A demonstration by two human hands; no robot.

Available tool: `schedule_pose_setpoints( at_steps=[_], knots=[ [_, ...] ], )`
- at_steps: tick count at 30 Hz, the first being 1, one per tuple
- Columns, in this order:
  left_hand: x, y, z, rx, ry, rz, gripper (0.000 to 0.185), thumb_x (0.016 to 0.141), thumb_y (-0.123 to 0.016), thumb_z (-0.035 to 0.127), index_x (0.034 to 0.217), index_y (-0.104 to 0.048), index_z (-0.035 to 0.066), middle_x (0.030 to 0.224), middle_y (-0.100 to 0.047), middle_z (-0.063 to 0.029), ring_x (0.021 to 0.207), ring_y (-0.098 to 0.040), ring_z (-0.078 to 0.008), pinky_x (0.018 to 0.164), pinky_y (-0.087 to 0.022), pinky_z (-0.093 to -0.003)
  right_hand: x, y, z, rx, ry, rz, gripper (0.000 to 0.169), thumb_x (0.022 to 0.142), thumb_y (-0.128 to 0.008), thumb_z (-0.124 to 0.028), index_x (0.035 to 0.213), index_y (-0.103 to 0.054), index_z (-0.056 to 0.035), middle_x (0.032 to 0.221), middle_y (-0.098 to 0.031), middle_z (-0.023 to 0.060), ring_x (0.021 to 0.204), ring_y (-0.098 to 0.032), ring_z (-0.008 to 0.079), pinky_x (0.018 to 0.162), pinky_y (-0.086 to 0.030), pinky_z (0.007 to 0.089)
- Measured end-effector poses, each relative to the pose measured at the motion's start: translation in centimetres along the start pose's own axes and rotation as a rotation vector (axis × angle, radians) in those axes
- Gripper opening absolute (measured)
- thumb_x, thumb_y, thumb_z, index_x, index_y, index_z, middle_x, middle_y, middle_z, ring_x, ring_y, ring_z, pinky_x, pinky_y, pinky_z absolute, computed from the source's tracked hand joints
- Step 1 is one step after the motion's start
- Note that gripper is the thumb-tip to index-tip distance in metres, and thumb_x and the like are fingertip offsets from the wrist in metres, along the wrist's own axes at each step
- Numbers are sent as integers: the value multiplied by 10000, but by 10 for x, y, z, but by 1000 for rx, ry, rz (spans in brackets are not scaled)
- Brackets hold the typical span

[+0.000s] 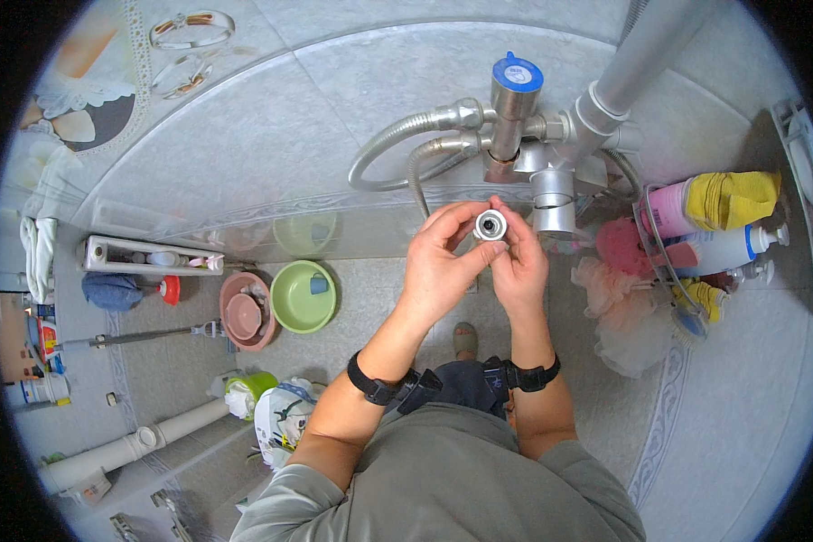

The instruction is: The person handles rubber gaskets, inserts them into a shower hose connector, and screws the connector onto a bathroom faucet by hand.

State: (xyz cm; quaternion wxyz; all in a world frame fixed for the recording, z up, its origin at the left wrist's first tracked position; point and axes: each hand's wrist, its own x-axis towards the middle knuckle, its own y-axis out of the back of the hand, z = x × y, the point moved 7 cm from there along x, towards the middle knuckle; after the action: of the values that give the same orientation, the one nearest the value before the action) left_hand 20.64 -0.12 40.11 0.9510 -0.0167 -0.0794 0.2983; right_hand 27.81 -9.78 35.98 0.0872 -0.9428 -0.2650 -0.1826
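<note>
A small round pipe fitting (490, 225) with a pale rim and a dark centre is held upright in front of the wall valve, its open end facing me. My left hand (440, 254) has thumb and fingers closed around its left side. From the right, my right hand (520, 261) grips the same fitting, fingertips close to those of the left. A braided metal hose (417, 177) drops from the valve and passes out of sight behind my left hand. Just beyond my fingers is the metal valve (508, 125) with a blue-topped knob (517, 74).
A grey pipe (657, 61) and its silver collar (553, 203) stand close to my right hand. On the right wall, a wire rack (671, 251) carries bottles and yellow cloths. Green (303, 298) and pink (244, 315) basins sit on the floor at left, near a green bin (257, 386).
</note>
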Motion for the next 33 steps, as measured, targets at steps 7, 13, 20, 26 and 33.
schedule_pose_setpoints(
  at_steps=[7, 13, 20, 26, 33],
  knots=[
    [2, -1, -7, -45, 80, 0, 412, 745, -712, 3, 1127, -557, -11, 1095, -598, -82, 1037, -568, -156, 921, -458, -291, 5, 2, 8, -136, -102, -10, 394, 805, -583, -42, 1196, -532, -25, 1155, -599, 157, 1073, -581, 275, 898, -452, 358],
    [14, -2, -8, 28, 51, 53, 411, 757, -701, -23, 1123, -514, -22, 1063, -602, -87, 969, -589, -143, 855, -489, -268, 14, -10, 7, -541, -68, -86, 281, 852, -519, -125, 1118, -530, -38, 947, -623, 225, 866, -599, 422, 732, -486, 460],
    [29, -7, -10, 113, -40, 51, 367, 767, -690, -30, 1065, -476, -22, 983, -612, -85, 913, -602, -136, 820, -500, -257, 26, -9, 6, -507, -57, -89, 225, 858, -503, -119, 1038, -553, 6, 936, -609, 246, 875, -584, 429, 728, -465, 481],
    [30, -7, -9, 175, -62, 36, 369, 772, -695, -9, 1073, -483, -22, 968, -617, -84, 897, -606, -136, 809, -497, -255, 29, -6, 2, -540, 4, -56, 194, 872, -493, -117, 1025, -550, -11, 912, -625, 221, 858, -595, 415, 709, -476, 452],
    [28, -6, -19, 121, -91, 50, 368, 778, -689, -5, 1083, -484, -22, 983, -610, -90, 912, -596, -138, 814, -492, -259, 29, -6, 10, -500, -37, -103, 206, 845, -505, -97, 1009, -564, 13, 978, -590, 232, 909, -563, 417, 766, -450, 461]
  ],
)
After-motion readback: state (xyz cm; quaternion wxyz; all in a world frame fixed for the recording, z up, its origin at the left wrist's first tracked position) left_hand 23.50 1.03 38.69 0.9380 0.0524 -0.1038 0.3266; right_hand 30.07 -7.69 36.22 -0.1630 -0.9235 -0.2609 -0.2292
